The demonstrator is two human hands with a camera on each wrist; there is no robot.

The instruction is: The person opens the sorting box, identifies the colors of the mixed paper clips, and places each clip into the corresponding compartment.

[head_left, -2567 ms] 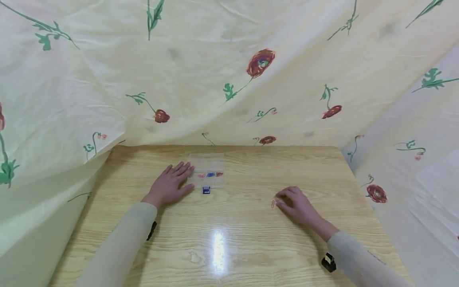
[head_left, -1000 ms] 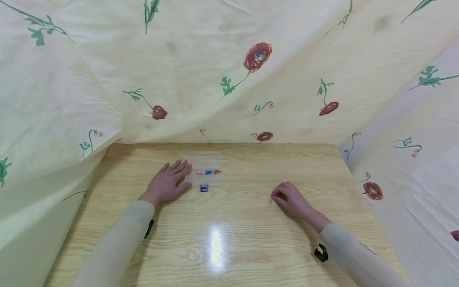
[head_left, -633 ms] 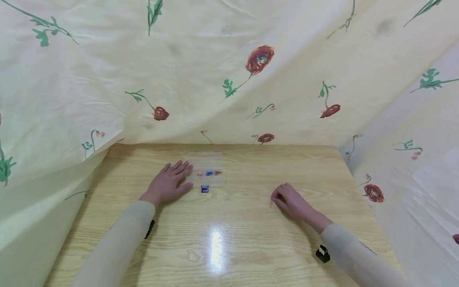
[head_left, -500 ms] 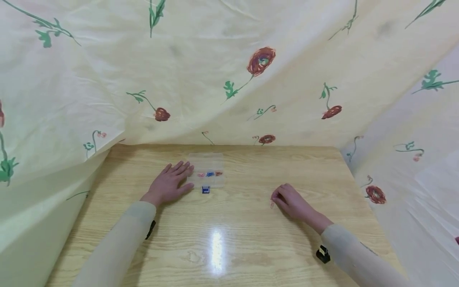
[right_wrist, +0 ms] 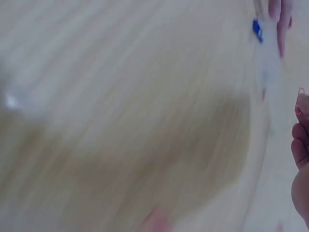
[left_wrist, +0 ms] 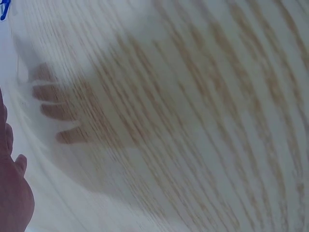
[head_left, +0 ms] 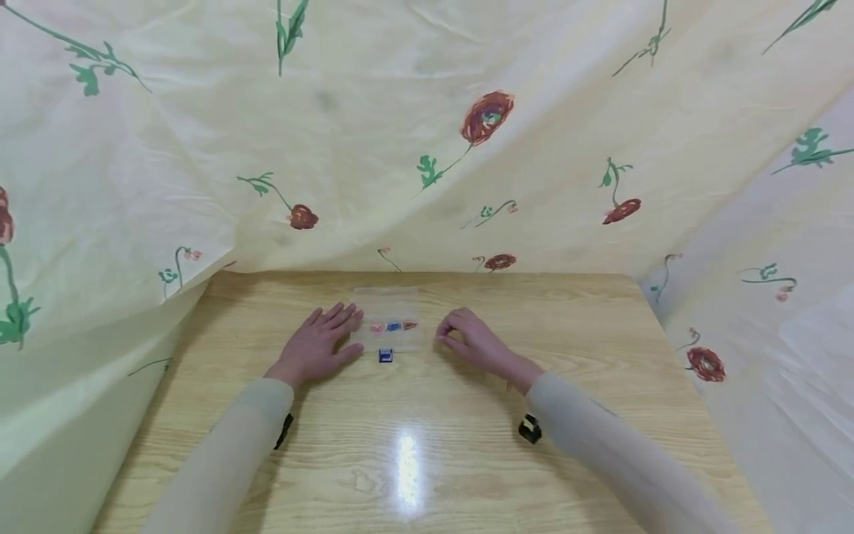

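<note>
My left hand [head_left: 319, 347] lies with fingers spread at the left edge of a clear compartment box [head_left: 385, 298]. Inside the box, small groups of pink clips [head_left: 376, 327], blue clips [head_left: 394, 325] and red clips [head_left: 410, 325] sit in a row. Just right of the box, my right hand [head_left: 474, 345] pinches a pink paper clip [right_wrist: 300, 100] between thumb and fingertip. Another paper clip [head_left: 508, 386] lies on the table, partly hidden by the right wrist.
A small blue piece [head_left: 385, 356] with white marking is at the box's front edge. The wood-grain table [head_left: 360, 475] is bordered by hanging flowered cloth [head_left: 373, 148] at the back and sides.
My right hand has lifted the pink paper clip from the table's right part and moved left and away from me to the box. My left hand stays in place.
</note>
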